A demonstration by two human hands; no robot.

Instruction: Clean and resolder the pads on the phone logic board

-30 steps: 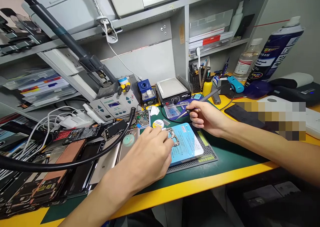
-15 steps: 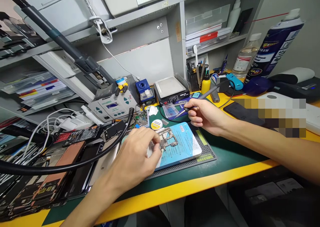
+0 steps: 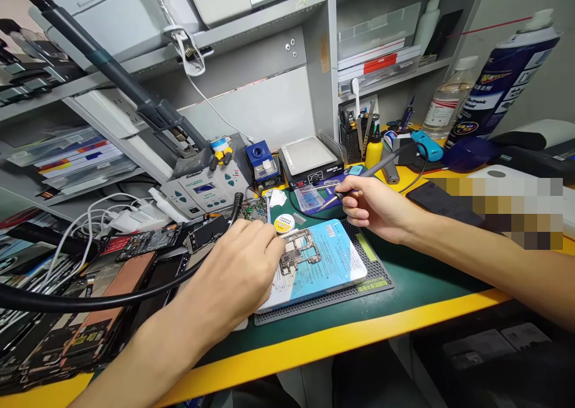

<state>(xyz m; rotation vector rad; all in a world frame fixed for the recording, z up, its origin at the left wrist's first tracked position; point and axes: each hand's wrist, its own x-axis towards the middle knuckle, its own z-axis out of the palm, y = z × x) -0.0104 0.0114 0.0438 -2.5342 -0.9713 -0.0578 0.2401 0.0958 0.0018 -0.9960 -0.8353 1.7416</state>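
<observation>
My right hand (image 3: 375, 207) pinches a soldering iron (image 3: 380, 165) by its grey grip, with the metal tip slanting down and left above the work surface. To its lower left, a phone logic board (image 3: 294, 255) lies on a blue-and-white flat box (image 3: 335, 264). My left hand (image 3: 245, 258) is at the left edge of that board, knuckles up and fingers curled. Its fingertips are hidden behind the hand, so whatever they grip does not show. Beneath the box is a dark perforated mat (image 3: 380, 274).
A round yellow-and-white tin (image 3: 284, 223) stands behind the box. At the back are a rework station (image 3: 206, 191) and a heating plate (image 3: 311, 156). A black hose (image 3: 112, 303) crosses the left side over phone parts (image 3: 90, 330). Dark-blue spray can (image 3: 498, 78) stands right.
My left hand has shifted slightly left and turned its knuckles up, uncovering more of the logic board. My right hand still holds the soldering iron in nearly the same place. The view has shifted slightly.
</observation>
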